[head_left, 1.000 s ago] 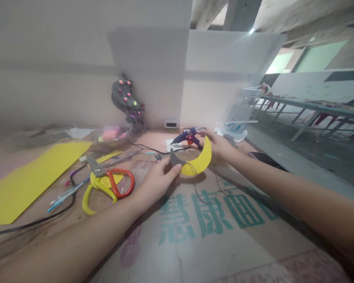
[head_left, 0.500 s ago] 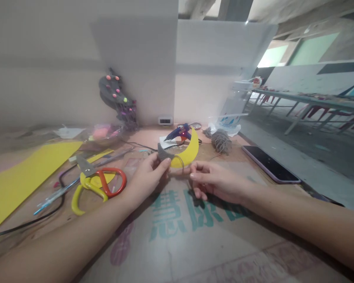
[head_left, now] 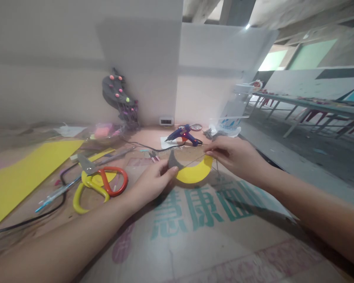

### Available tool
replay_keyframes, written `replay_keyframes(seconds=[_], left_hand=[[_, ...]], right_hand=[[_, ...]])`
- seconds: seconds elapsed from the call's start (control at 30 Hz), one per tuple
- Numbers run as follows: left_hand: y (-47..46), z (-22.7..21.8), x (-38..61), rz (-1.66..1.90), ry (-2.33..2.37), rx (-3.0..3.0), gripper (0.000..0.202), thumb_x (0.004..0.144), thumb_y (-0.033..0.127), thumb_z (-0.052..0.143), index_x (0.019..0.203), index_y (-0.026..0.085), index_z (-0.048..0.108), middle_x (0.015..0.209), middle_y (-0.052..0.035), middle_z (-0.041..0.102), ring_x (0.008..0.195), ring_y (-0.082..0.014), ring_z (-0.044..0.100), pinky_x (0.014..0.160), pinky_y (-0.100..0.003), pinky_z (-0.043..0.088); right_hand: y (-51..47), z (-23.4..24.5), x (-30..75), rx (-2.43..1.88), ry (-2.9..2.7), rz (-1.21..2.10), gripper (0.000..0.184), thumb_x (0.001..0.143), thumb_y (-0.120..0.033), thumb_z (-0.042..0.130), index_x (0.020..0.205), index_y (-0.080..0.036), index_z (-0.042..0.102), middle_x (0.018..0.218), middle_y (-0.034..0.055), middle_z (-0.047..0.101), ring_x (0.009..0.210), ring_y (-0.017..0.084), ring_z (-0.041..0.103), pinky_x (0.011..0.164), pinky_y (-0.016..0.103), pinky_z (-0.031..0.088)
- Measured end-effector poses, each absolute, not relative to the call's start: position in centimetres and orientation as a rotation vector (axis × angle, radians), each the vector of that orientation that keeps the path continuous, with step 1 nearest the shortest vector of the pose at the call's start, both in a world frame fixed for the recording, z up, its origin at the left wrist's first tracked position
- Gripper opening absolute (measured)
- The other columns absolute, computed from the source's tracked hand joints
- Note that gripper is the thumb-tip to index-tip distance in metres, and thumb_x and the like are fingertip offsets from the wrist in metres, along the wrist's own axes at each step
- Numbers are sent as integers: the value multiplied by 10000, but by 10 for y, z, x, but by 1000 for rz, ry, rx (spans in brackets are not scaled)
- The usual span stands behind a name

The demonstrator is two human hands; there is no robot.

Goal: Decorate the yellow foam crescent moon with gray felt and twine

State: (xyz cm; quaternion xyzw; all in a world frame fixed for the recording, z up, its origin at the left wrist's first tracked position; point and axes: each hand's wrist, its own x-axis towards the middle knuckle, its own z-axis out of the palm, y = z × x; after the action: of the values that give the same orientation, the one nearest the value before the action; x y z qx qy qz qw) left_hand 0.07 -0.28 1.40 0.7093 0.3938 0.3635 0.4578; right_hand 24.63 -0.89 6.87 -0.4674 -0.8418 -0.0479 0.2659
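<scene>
A yellow paper crescent (head_left: 196, 175) is tilted above the table, its left end wrapped in grey yarn (head_left: 174, 160). My left hand (head_left: 153, 180) pinches that wrapped end between thumb and fingers. From the wrapping, a strand of the yarn runs tautly across the crescent's inner curve to my right hand (head_left: 236, 156), whose thumb and fingertips are closed on it by the crescent's right tip. Whether those fingertips also touch the paper I cannot tell. A loose length of strand hangs below them.
Scissors (head_left: 104, 182), a pen (head_left: 57, 193) and yellow sheet (head_left: 26, 177) lie left. Behind the crescent are a blue glue gun (head_left: 181, 134) and small cutters (head_left: 153, 156). A decorated grey crescent (head_left: 115, 92) stands against the wall. My right arm partly covers a phone.
My right hand has moved right and up, drawing the strand across the crescent. The crescent has swung lower on its right side, and the cutters behind it now show.
</scene>
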Motion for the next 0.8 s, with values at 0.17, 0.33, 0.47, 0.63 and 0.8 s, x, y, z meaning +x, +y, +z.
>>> replay_keyframes(seconds=[0.17, 0.33, 0.47, 0.63, 0.8], left_hand=[[-2, 11, 0, 831, 937, 1742, 260, 855, 416, 539, 738, 184, 534, 587, 34, 511, 493, -114, 428, 456, -223, 309], [2, 5, -2, 801, 854, 1776, 243, 873, 408, 528, 781, 184, 545, 600, 35, 510, 529, -116, 438, 492, -222, 333], [2, 4, -2, 772, 773, 1790, 213, 874, 374, 530, 820, 172, 568, 645, 27, 505, 567, -109, 444, 502, -212, 346], [0, 6, -1, 782, 772, 1755, 212, 855, 372, 552, 775, 176, 566, 600, 31, 496, 531, -102, 430, 489, -214, 354], [2, 2, -1, 786, 759, 1707, 166, 862, 338, 561, 864, 172, 581, 637, 25, 535, 547, -103, 471, 503, -214, 371]], right_hand=[[1, 66, 255, -1263, -2275, -144, 211, 911, -291, 514, 945, -220, 710, 925, 64, 678, 815, 187, 611, 679, 293, 434], [5, 71, 257, -1267, -2169, 3, 174, 880, -305, 558, 871, -202, 698, 860, 54, 686, 780, 186, 611, 704, 305, 448], [11, 73, 260, -1344, -2040, 132, 190, 853, -337, 573, 835, -193, 695, 845, 45, 694, 772, 188, 616, 727, 320, 460], [11, 61, 256, -1375, -2071, 230, 234, 845, -289, 568, 1025, -198, 687, 1023, 70, 695, 831, 196, 626, 752, 337, 482], [-9, 41, 232, -1205, -1979, 788, 304, 897, -352, 536, 1157, -213, 613, 1155, 78, 665, 999, 195, 632, 817, 314, 506]])
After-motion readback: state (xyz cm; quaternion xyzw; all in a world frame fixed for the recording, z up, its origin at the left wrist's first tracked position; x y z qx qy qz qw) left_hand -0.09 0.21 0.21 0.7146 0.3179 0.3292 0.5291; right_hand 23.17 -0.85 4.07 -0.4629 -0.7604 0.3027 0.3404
